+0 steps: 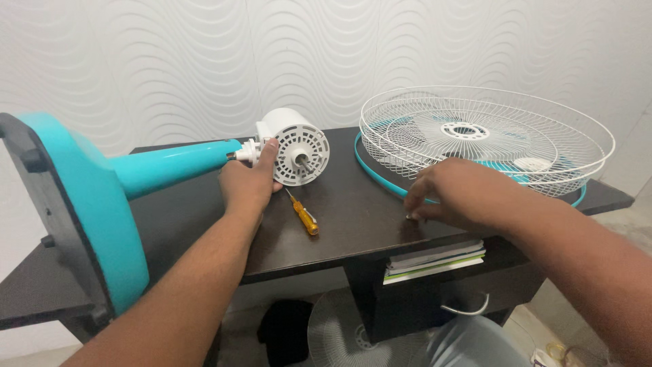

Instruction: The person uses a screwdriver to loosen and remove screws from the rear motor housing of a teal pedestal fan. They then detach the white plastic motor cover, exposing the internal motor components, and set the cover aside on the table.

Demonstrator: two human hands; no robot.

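A teal pedestal fan lies on its side on the dark desk. Its base is at the left and its teal stem runs right to the white motor housing. My left hand grips the neck just behind the motor housing. My right hand rests fingertips-down on the desk, pinching a small metal piece, likely a screw. A yellow-handled screwdriver lies on the desk between my hands.
White wire fan guards with a teal rim ring sit stacked at the desk's right. A shelf under the desk holds stacked papers. Another fan guard lies on the floor below. A patterned white wall stands behind.
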